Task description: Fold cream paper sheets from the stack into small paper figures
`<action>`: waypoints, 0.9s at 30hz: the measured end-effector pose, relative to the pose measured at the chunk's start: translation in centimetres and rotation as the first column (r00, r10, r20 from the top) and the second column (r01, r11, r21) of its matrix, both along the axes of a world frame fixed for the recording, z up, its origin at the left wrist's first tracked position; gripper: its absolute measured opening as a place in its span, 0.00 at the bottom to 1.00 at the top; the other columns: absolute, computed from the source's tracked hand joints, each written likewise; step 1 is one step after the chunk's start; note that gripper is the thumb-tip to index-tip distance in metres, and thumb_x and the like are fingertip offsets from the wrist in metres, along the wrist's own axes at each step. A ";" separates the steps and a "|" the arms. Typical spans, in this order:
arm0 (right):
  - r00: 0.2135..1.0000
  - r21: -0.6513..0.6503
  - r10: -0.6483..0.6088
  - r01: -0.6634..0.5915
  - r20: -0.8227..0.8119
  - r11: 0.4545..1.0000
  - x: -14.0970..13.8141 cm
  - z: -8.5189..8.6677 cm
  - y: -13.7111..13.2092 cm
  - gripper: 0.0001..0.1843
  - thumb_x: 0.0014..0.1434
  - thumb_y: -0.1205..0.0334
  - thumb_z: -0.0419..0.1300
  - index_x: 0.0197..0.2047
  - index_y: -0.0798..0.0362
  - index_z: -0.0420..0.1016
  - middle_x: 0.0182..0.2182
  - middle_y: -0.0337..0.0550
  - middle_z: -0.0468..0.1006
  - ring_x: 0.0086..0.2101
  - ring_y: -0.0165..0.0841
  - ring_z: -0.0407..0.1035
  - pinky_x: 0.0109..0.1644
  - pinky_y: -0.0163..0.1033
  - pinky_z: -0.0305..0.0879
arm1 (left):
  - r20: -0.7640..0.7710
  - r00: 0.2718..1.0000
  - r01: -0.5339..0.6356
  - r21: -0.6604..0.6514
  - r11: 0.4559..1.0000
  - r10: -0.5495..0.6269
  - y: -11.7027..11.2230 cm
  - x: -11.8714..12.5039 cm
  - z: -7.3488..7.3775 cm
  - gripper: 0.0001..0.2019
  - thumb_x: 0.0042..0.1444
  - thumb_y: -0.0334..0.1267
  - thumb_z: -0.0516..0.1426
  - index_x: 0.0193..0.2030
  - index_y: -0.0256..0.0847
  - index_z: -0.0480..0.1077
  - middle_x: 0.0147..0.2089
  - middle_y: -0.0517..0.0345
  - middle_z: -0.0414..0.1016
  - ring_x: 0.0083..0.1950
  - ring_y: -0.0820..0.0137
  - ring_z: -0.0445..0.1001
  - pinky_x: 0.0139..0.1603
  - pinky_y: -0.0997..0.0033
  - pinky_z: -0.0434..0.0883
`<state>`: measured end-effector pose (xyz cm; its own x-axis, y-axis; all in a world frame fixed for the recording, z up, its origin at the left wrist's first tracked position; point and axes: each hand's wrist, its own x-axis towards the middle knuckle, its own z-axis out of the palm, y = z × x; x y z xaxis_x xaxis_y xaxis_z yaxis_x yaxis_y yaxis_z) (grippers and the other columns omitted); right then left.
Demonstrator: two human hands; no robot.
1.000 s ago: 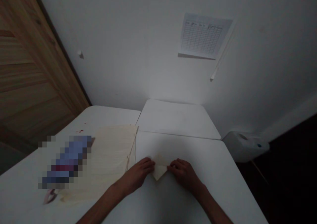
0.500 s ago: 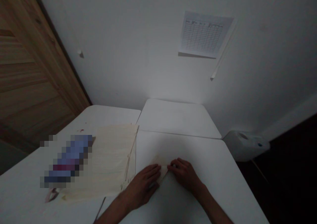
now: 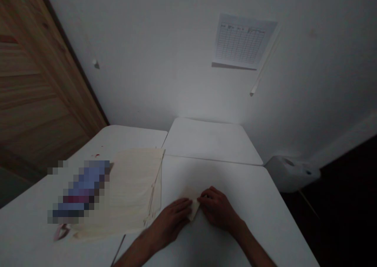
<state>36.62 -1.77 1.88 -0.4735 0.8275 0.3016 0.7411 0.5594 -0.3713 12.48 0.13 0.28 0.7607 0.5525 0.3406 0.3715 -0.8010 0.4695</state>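
- At my view's six o'clock, a small, cream, angular paper piece [image 3: 194, 210] lies on the flat white tabletop [image 3: 238, 188].
- The right hand [image 3: 217, 208] pinches it; the left hand [image 3: 175, 216] covers it, grip hidden.
- Folding looks part-done; I cannot tell what remains.
- Its near corner points to six o'clock; long axis hidden.

Left hand [image 3: 172, 221] palm-down, fingers extended over small pale paper [image 3: 194, 209] on white table [image 3: 235, 192], right hand [image 3: 217, 210] with curled fingers pinching its right edge, fingertips of both close together. Cream sheets [image 3: 132, 192], ragged along the right edge, lie left of the hands, with a pixelated blue item [image 3: 88, 182] overlapping their left side. Gridded printout [image 3: 241, 43] on the wall [image 3: 153, 62], wood door [image 3: 38, 74] far left, white container [image 3: 279, 176] beyond table's right edge.
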 end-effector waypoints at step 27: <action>0.985 0.181 0.034 -0.064 0.167 0.981 0.6 -2.0 -0.6 0.08 0.64 0.68 0.55 0.46 0.55 0.73 0.41 0.46 0.77 0.39 0.34 0.69 0.42 0.38 0.70 | -0.083 0.996 0.038 0.068 0.997 -0.033 0.8 -0.9 0.5 0.13 0.63 0.29 0.52 0.51 0.41 0.73 0.55 0.53 0.75 0.60 0.64 0.69 0.59 0.62 0.71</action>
<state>37.20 -2.40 -0.08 -0.5671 0.7394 0.3629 0.7529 0.6440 -0.1355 11.59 0.96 0.73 0.8063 0.5019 0.3132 0.3771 -0.8439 0.3815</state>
